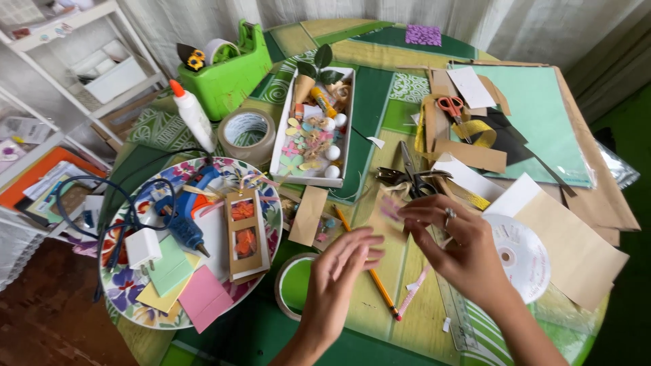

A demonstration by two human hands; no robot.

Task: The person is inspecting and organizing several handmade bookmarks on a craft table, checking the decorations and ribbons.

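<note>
Here the right hand (461,247) is pinching a small tan paper piece (390,211) in its grip above the tabletop (420,318). The left hand (342,268) is hovering just beside it, fingers released, over a yellow pencil (380,288).

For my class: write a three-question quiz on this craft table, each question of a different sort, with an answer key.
1. True or false: the glue gun lies on the flowered plate.
2. Which lies right beside the white box of paper flowers? A) tape roll B) disc C) orange-handled scissors
3. Fill in: the pencil lies partly under the ___ hand.

Key
1. True
2. A
3. left; the right hand pinches a small paper piece.
</note>
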